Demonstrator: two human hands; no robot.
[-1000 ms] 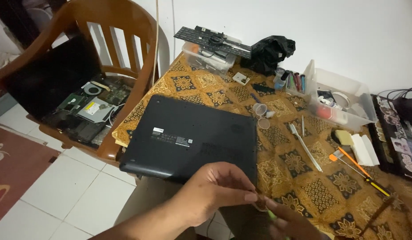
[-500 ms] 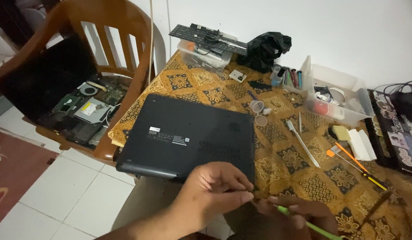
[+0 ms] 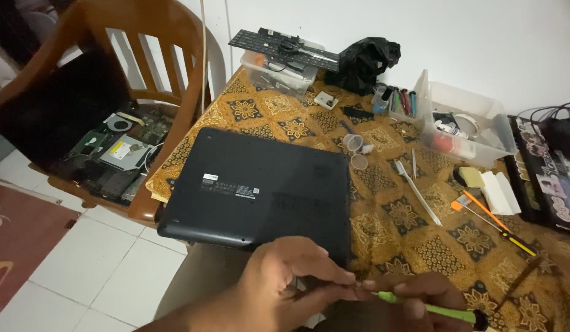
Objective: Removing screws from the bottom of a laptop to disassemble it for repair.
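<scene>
Left hand point(image 3: 291, 273): lower centre, fingertips pinched at screwdriver tip.
Right hand point(image 3: 402, 301): grips green-handled screwdriver point(image 3: 429, 307).
Laptop point(image 3: 260, 187): centre, underside up.

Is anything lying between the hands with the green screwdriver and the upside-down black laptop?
Nothing visible does. The left hand pinches the tip end of the green screwdriver, whose handle the right hand holds, right at the near edge of the black laptop. The laptop's underside lies bare on the patterned tablecloth.
</scene>
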